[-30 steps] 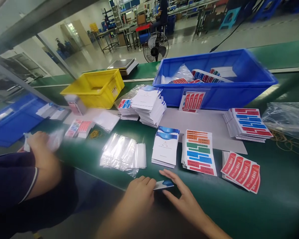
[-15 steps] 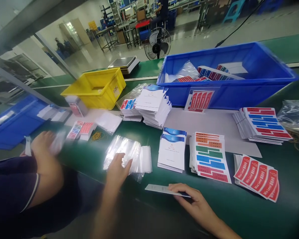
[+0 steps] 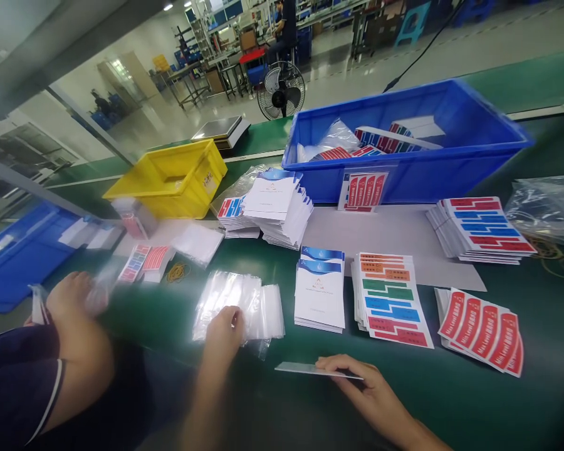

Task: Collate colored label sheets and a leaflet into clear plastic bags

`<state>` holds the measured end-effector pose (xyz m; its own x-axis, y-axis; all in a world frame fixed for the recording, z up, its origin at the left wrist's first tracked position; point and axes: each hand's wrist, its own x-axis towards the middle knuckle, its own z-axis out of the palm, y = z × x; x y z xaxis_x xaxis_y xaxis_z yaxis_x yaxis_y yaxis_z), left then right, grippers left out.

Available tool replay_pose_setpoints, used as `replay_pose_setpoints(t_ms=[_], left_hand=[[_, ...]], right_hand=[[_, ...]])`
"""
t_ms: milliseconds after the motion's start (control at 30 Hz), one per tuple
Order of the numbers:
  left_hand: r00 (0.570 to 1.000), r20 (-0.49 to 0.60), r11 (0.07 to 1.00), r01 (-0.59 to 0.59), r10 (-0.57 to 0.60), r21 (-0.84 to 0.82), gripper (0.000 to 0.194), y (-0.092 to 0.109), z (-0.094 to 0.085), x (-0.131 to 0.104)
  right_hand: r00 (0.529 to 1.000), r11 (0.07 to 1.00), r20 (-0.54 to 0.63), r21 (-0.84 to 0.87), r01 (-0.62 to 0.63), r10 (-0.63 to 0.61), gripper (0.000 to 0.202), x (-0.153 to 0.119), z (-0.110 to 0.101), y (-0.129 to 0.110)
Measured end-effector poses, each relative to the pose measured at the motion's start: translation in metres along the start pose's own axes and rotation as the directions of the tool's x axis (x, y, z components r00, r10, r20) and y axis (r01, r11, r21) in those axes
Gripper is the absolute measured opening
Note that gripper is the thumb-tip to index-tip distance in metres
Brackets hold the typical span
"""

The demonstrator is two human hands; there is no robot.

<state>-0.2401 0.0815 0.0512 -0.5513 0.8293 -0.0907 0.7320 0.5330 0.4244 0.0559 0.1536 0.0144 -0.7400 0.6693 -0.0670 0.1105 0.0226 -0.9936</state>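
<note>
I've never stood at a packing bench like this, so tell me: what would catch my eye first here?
Probably the big blue plastic bin at the back right, with a smaller yellow plastic bin to its left. On the green bench top in front lie stacks of bright red, blue and green label sheets. Nearest the camera, the left hand rests on a pile of clear plastic bags, while the right hand holds a thin white card.

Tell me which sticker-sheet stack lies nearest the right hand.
The multicolour stack, banded orange, green, blue and red, just beyond the right hand. The all-red stack lies farther right; the red-and-blue stack farther back.
</note>
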Motion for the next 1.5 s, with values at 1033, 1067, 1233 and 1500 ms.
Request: replay_pose_setpoints(t_ms=[1033, 1067, 1233, 1500], left_hand=[[0.811, 0.480, 0.927, -0.189, 0.333, -0.325, 0.029, 0.128, 0.028, -0.094], [0.813, 0.481, 0.924, -0.172, 0.328, -0.340, 0.028, 0.130, 0.029, -0.097], [0.853, 0.411, 0.908, -0.153, 0.321, -0.391, 0.025, 0.128, 0.029, -0.104], [0.890, 0.097, 0.892, -0.433, 0.446, -0.130, 0.025, 0.122, 0.043, -0.118]], right_hand=[[1.000, 0.997, -0.010, -0.072, -0.021, 0.020, 0.026, -0.019, -0.003, -0.036], [1.000, 0.996, -0.009, -0.083, -0.021, 0.021, 0.029, -0.020, -0.003, -0.037], [1.000, 0.991, -0.004, -0.132, -0.016, 0.015, 0.031, -0.024, -0.002, -0.037], [1.000, 0.978, -0.008, -0.207, 0.011, -0.013, 0.033, -0.024, 0.007, -0.037]])
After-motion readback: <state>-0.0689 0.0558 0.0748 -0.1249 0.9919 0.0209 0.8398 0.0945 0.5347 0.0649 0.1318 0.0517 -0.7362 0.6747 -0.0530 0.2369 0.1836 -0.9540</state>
